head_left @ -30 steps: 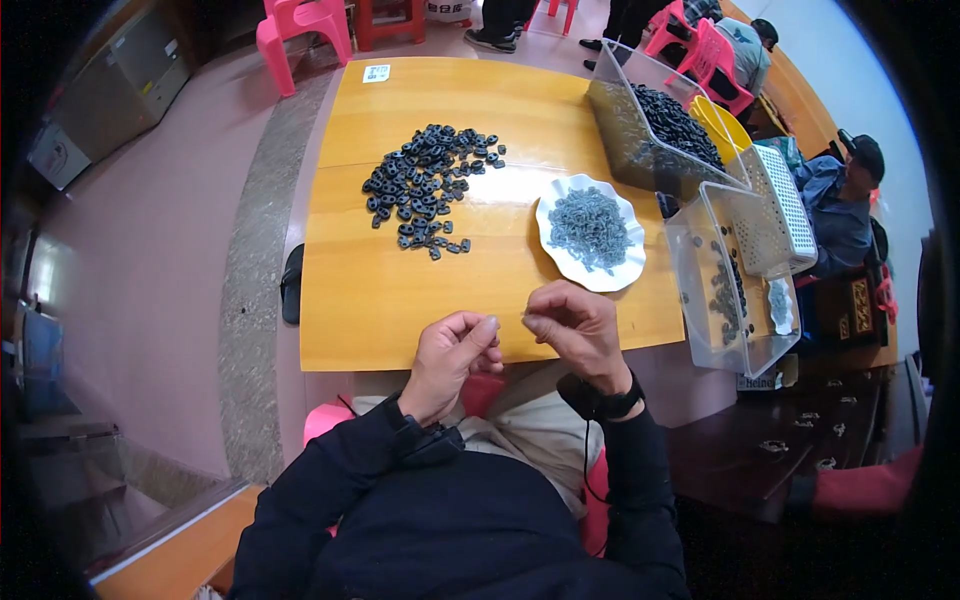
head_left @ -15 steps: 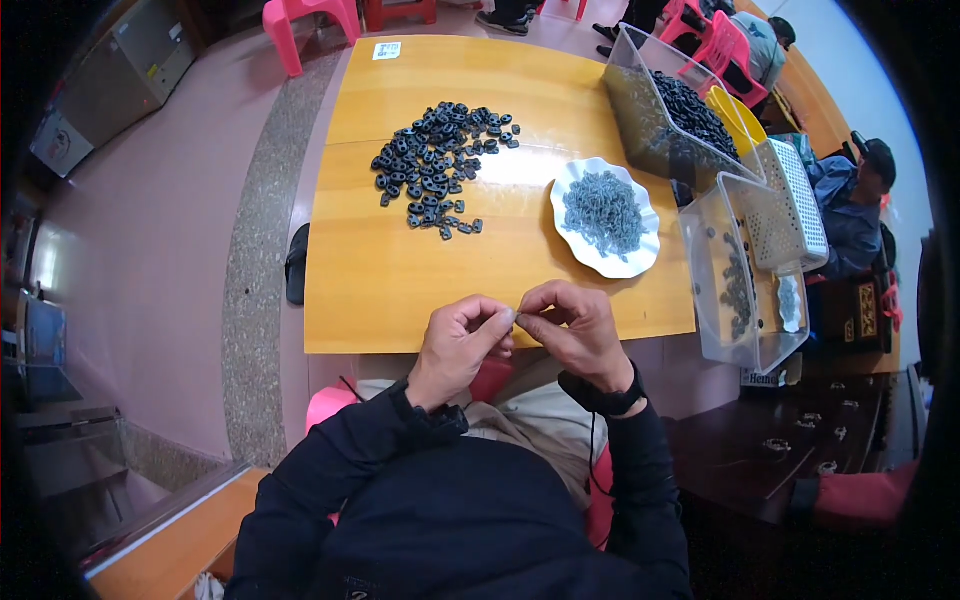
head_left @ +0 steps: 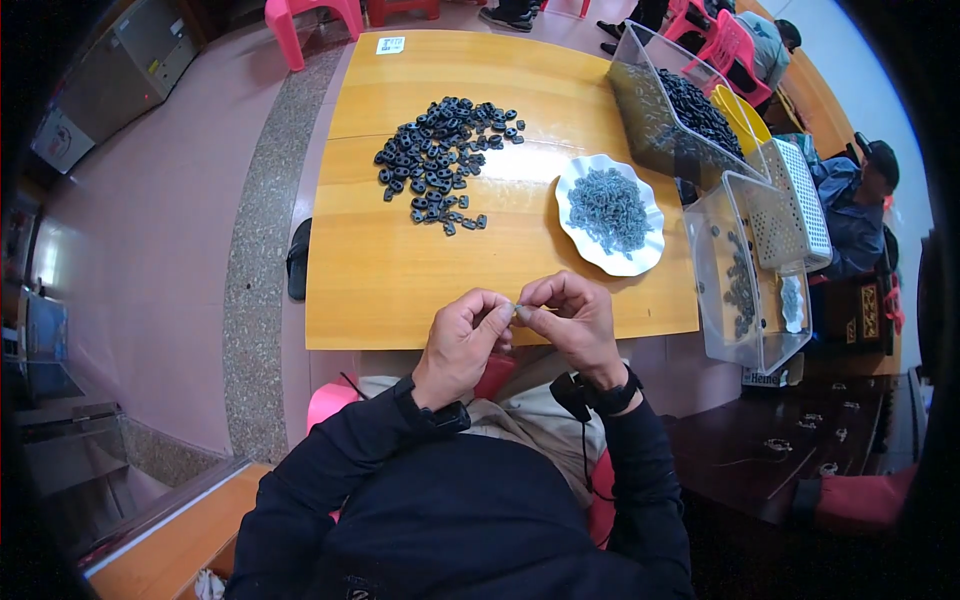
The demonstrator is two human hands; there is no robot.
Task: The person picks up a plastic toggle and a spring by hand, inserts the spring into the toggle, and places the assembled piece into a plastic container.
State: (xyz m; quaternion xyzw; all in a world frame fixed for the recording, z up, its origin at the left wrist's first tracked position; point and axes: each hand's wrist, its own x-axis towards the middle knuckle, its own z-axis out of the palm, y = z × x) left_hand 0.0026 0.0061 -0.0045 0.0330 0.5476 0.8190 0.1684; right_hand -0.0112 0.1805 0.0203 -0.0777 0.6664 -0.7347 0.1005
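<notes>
Over the tabletop [head_left: 370, 285], we find left hand [head_left: 458, 343] and right hand [head_left: 572, 325] newly met, both grips pinched together, apparently working one spot; anything held, we cannot discern. Grey pieces [head_left: 608, 208] lie on the plate [head_left: 652, 224].

Looks like small informal workshop. Wooden table [head_left: 400, 275] bears loose heap of black parts [head_left: 437, 150]; small grey pieces [head_left: 608, 208] piled on scalloped white plate [head_left: 632, 263]. Clear upper bin [head_left: 640, 112] at right, loaded with more dark pieces [head_left: 700, 112]; clear lower bin [head_left: 712, 300] near it. Pink plastic chair [head_left: 285, 28] beyond table, seated person [head_left: 848, 225] at right. Domestic touch: dark furniture [head_left: 735, 425] with metal fittings [head_left: 778, 445].
</notes>
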